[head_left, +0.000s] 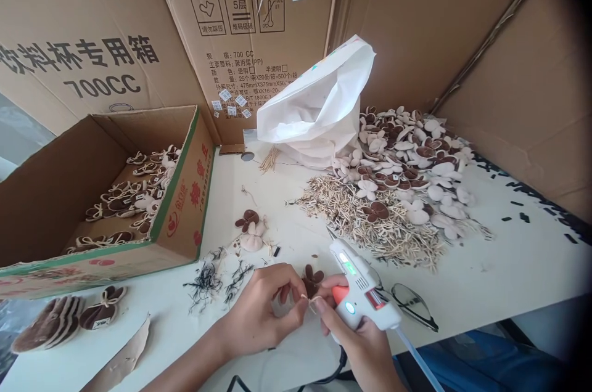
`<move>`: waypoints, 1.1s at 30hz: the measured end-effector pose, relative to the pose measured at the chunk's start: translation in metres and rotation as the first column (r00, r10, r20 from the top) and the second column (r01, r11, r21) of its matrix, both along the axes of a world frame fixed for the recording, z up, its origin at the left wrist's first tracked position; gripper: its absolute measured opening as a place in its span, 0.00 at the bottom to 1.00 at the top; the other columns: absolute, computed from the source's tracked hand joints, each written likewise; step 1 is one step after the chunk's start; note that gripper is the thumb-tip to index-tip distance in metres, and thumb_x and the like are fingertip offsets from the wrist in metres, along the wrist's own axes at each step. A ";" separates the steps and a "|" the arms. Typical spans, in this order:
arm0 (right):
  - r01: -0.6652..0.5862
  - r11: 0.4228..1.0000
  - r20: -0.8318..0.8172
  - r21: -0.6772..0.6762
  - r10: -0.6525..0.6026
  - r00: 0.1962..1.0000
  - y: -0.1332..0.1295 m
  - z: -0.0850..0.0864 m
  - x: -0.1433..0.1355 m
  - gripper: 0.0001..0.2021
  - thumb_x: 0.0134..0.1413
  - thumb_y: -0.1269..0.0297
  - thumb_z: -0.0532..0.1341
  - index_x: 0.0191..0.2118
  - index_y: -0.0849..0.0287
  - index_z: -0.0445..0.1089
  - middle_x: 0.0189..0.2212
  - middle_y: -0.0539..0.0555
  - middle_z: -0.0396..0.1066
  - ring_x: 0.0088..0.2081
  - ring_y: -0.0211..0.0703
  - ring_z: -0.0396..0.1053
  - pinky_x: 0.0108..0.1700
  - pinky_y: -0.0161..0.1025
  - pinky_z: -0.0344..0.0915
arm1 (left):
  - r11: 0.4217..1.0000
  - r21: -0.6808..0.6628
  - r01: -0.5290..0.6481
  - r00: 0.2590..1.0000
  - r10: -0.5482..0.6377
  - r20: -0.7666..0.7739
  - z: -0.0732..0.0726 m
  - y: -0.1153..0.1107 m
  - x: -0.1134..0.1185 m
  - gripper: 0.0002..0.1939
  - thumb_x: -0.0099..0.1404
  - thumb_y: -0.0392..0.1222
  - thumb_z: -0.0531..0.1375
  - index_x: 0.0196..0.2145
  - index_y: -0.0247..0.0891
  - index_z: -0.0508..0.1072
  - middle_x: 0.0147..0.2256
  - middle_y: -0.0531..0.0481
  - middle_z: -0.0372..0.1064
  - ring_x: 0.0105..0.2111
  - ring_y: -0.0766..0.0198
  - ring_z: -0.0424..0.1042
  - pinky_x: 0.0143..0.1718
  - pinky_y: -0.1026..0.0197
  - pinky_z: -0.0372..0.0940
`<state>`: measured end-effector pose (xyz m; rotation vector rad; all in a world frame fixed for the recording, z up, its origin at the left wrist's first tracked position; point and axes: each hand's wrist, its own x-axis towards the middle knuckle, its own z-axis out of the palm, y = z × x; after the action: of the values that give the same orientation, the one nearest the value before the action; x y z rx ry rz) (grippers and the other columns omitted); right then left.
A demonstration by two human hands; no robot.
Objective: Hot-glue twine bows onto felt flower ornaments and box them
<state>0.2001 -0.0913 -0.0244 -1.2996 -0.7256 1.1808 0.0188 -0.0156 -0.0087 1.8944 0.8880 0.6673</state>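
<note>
The white table (499, 278) carries an open carton (185, 201), a white bag (319, 124), piled flower-shaped pieces (409, 158), short cords (356, 222) and eyeglasses (414, 302).

- The person's left forearm (197, 352), bare, slants up from the bottom edge.
- The left hand (272, 306) has curled fingers, thumb and forefinger tips pinched together.
- The right hand (358, 339) reaches up from below, its thumb stretched toward the left fingertips.
- Both hands' fingertips nearly meet.

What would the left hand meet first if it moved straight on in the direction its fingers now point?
Probably the right hand, which holds the hot-glue gun: its fingertips lie just ahead of the left hand, though exact depth is unclear.
</note>
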 end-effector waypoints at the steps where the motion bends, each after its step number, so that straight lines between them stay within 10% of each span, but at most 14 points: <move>1: 0.011 1.000 -0.001 0.002 -0.011 1.000 0.000 -0.002 0.001 0.19 0.56 0.49 0.78 0.44 0.54 0.76 0.29 0.50 0.78 0.24 0.41 0.68 0.31 0.42 0.68 | 1.000 0.022 0.009 1.000 -0.009 -0.001 0.000 0.000 -0.001 0.05 0.67 0.33 0.64 0.39 0.40 0.76 0.33 0.51 0.76 0.31 0.63 0.70 0.34 0.63 0.64; 18: 0.142 0.986 -0.125 0.085 -0.130 0.984 -0.003 -0.021 0.007 0.12 0.68 0.52 0.72 0.42 0.52 0.72 0.27 0.47 0.76 0.23 0.40 0.69 0.32 0.41 0.67 | 0.941 0.339 -0.014 0.999 0.029 -0.040 0.009 0.024 -0.009 0.08 0.79 0.34 0.63 0.48 0.42 0.83 0.38 0.48 0.79 0.36 0.61 0.77 0.38 0.61 0.68; 25: 0.091 0.994 -0.146 0.060 -0.082 0.986 -0.003 -0.011 0.008 0.13 0.68 0.50 0.71 0.40 0.51 0.73 0.27 0.46 0.74 0.24 0.41 0.67 0.34 0.42 0.66 | 0.878 0.350 0.325 0.902 -0.177 -0.394 0.034 0.046 -0.004 0.13 0.84 0.34 0.53 0.49 0.40 0.78 0.43 0.45 0.76 0.40 0.58 0.75 0.39 0.58 0.67; 33: 0.045 0.998 -0.201 0.048 -0.035 0.979 -0.001 -0.008 0.010 0.12 0.68 0.49 0.71 0.42 0.50 0.73 0.25 0.44 0.73 0.25 0.41 0.65 0.37 0.42 0.66 | 0.770 0.439 0.463 0.820 -0.183 -0.543 0.028 0.059 0.015 0.15 0.79 0.25 0.54 0.48 0.40 0.77 0.41 0.46 0.73 0.35 0.58 0.69 0.33 0.58 0.58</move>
<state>0.2096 -0.0922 -0.0326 -1.1278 -0.5770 1.2314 0.0339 0.0429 0.0193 2.7514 0.6390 0.2382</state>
